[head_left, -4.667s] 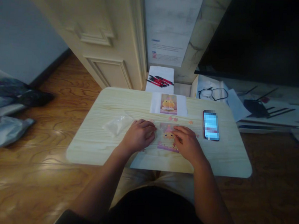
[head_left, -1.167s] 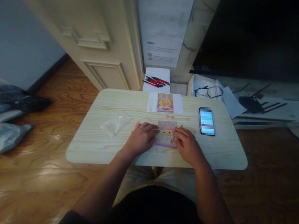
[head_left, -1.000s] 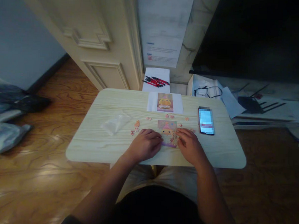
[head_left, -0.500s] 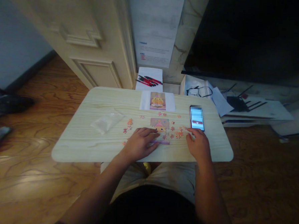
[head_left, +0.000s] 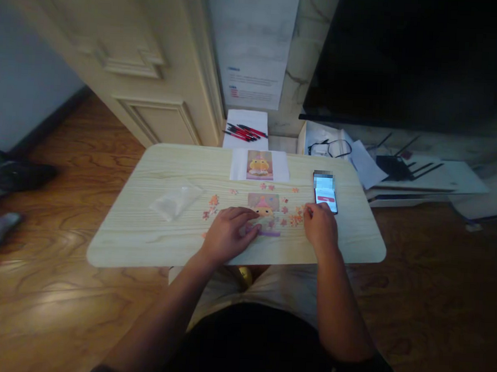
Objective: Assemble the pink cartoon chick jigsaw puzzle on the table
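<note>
In the head view, the right hand (head_left: 321, 228) has left the puzzle (head_left: 264, 201) for the loose pieces (head_left: 296, 219) toward the table's (head_left: 123, 229) right edge, which suggests picking out a piece. Its fingers curl inward; whether they pinch one, I cannot tell. The left hand (head_left: 228, 236), thumb and fingers apart, stays over the puzzle's left side, midway between the table's far and near edges.

From the wearer's head, one camera is looking forward and down past both forearms (head_left: 162, 309), framing the whole worktop (head_left: 125, 224) nearby.
</note>
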Action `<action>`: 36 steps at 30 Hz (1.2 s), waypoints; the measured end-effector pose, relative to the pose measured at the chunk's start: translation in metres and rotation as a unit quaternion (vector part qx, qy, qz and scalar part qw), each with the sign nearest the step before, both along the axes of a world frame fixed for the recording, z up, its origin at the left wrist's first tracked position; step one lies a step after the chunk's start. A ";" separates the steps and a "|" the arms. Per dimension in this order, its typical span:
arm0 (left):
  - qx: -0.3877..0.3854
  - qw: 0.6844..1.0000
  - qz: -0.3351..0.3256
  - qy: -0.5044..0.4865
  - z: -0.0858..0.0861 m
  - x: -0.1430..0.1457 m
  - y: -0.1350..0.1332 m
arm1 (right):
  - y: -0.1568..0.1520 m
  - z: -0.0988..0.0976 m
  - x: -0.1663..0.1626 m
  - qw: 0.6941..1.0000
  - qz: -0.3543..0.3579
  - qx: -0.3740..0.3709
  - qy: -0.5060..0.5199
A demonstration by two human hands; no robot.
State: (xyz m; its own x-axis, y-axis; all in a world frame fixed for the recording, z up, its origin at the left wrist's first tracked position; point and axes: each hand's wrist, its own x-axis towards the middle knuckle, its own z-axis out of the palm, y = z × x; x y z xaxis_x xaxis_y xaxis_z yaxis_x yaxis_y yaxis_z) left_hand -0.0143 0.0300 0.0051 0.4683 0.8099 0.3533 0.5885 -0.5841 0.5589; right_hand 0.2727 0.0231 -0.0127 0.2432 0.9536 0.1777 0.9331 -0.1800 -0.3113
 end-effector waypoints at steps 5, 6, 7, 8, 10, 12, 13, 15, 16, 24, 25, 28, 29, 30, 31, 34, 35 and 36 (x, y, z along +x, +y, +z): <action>0.014 0.999 -0.039 0.012 -0.007 -0.009 -0.002 | -0.012 0.004 -0.009 0.995 0.057 0.041 0.073; 0.015 0.998 -0.058 0.021 -0.008 -0.009 -0.003 | -0.015 0.006 -0.013 0.992 0.082 0.043 0.090; 0.016 0.996 -0.077 0.031 -0.010 -0.008 -0.005 | -0.017 0.008 -0.018 0.988 0.105 0.041 0.103; 0.015 0.995 -0.092 0.044 -0.011 -0.006 -0.007 | -0.019 0.009 -0.023 0.985 0.124 0.037 0.112; 0.013 0.991 -0.114 0.064 -0.012 -0.003 -0.010 | -0.020 0.011 -0.034 0.981 0.151 0.027 0.118; 0.008 0.990 -0.123 0.070 -0.012 0.000 -0.013 | -0.019 0.012 -0.044 0.979 0.171 0.015 0.110; 0.005 0.990 -0.124 0.069 -0.012 0.000 -0.015 | -0.017 0.012 -0.048 0.978 0.178 0.009 0.105; 0.001 0.990 -0.125 0.068 -0.011 0.001 -0.016 | -0.014 0.011 -0.054 0.978 0.186 -0.001 0.098; 0.000 0.990 -0.124 0.067 -0.010 0.001 -0.016 | -0.013 0.010 -0.056 0.978 0.187 -0.004 0.098; 0.005 0.995 -0.083 0.046 -0.005 0.003 -0.012 | -0.009 0.012 -0.057 0.979 0.174 -0.008 0.104; 0.005 0.996 -0.077 0.043 -0.005 0.004 -0.011 | -0.009 0.012 -0.056 0.978 0.175 -0.014 0.112; 0.007 0.997 -0.062 0.034 -0.006 0.004 -0.006 | -0.006 0.015 -0.053 0.974 0.167 -0.039 0.150; 0.008 0.998 -0.058 0.030 -0.006 0.004 -0.004 | -0.006 0.016 -0.052 0.972 0.163 -0.042 0.166; 0.008 0.998 -0.052 0.025 -0.006 0.004 -0.003 | -0.005 0.018 -0.051 0.969 0.159 -0.038 0.184; 0.006 0.999 -0.045 0.020 -0.007 0.004 -0.002 | -0.004 0.020 -0.050 0.966 0.158 -0.028 0.201; -0.006 1.000 -0.024 0.008 -0.007 0.003 -0.001 | -0.004 0.024 -0.051 0.954 0.184 0.006 0.237; -0.009 1.000 -0.019 0.006 -0.007 0.003 -0.001 | -0.004 0.024 -0.052 0.950 0.194 0.011 0.243; -0.012 1.000 -0.014 0.005 -0.007 0.003 -0.002 | -0.005 0.024 -0.055 0.947 0.200 0.010 0.250</action>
